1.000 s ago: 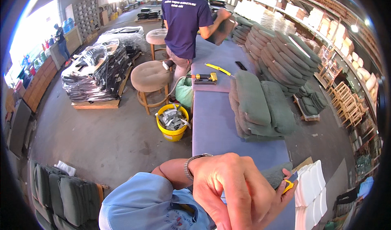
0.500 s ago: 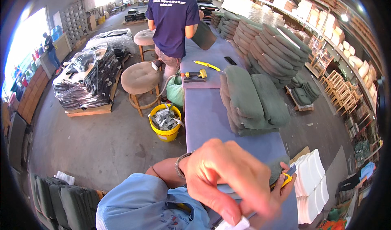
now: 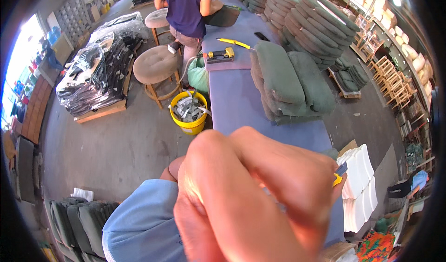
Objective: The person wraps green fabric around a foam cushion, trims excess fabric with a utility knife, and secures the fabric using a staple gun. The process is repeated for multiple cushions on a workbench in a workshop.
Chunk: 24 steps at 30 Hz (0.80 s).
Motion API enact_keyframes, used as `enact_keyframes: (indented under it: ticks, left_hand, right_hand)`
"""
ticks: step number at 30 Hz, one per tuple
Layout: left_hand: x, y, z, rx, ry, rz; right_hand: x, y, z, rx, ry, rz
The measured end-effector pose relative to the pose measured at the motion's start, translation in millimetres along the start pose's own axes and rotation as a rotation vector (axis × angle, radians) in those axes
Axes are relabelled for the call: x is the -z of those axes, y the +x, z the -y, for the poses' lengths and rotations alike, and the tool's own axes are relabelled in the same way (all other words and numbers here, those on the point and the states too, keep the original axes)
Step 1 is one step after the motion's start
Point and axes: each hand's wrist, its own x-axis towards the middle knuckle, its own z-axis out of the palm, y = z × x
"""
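My left hand [image 3: 251, 183] fills the lower middle of the view, raised close and blurred. Its fingers curl inward; whatever they hold is hidden beneath them. Behind it at the right, only an edge of my right hand [image 3: 339, 190] shows, closed around a yellow and blue-grey utility knife [image 3: 341, 170]. A sliver of dark green padding [image 3: 331, 153] shows beside the knife, mostly covered by my left hand. Farther along the purple-blue table [image 3: 237, 104] lies a stack of dark green cushions [image 3: 281, 74].
A yellow nail gun [image 3: 220, 55], a yellow air blow gun [image 3: 233, 42] and a phone [image 3: 262, 36] lie farther up. A yellow bucket of scraps [image 3: 189, 113] and a round stool [image 3: 157, 66] stand left. A co-worker [image 3: 186, 6] stands beyond. White padding [image 3: 357, 187] is stacked right.
My left hand has come up closer to the view and now hides most of my right hand. The view has tilted downward. The co-worker's dark green piece is lower, against the table.
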Motion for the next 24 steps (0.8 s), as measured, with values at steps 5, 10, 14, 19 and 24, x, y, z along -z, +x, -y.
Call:
enact_keyframes:
  ticks: [5,10,14,19,24]
  left_hand:
    - [13,1,-3,-0.065,0.062,0.047]
    - [23,4,4,-0.086,0.105,0.091]
    - [39,6,30,-0.079,0.12,0.097]
    - [50,-27,34,0.256,0.608,0.027]
    - [30,-75,76,0.573,0.841,-0.02]
  right_hand:
    - [-8,3,6,0.084,-0.034,-0.001]
    - [-6,1,3,0.039,0.01,0.006]
    - [1,-3,3,-0.004,0.107,-0.092]
    - [-21,24,0,-0.043,-0.107,-0.061]
    - [-6,40,-2,-0.04,0.001,-0.065]
